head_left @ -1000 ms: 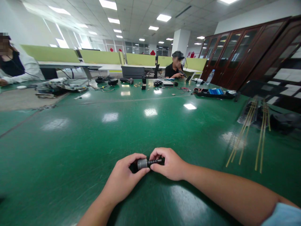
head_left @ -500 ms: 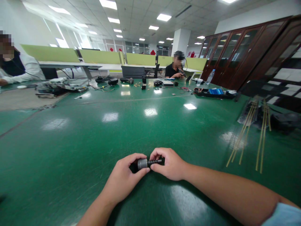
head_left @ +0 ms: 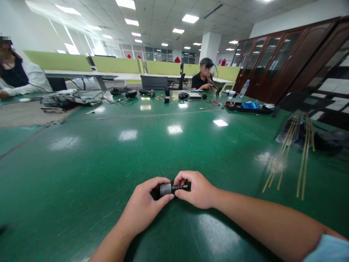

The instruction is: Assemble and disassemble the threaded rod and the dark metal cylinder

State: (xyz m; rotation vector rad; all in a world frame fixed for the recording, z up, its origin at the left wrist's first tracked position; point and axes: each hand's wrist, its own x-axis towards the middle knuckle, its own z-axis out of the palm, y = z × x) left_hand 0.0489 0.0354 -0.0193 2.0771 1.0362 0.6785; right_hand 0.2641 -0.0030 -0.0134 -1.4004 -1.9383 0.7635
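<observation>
A small grey metal cylinder with a spring-wound shaft (head_left: 165,189) lies on its side low over the green table, its thin shaft pointing right. My left hand (head_left: 144,205) is curled round the thick end, thumb in front and fingers behind. From the other side my right hand (head_left: 197,191) has its thumb and fingertips closed about the shaft close to the cylinder, and the tip of the shaft shows between them. The thumbs of both hands nearly meet in front of the part. The ends of some fingers are hidden behind it.
Thin yellowish rods (head_left: 286,153) lie at the right beside dark bags. Across the table (head_left: 109,156) are a black tray (head_left: 249,108), a water bottle (head_left: 244,88), electronic parts and cables (head_left: 68,101). One person sits opposite (head_left: 201,80), another at far left (head_left: 32,74).
</observation>
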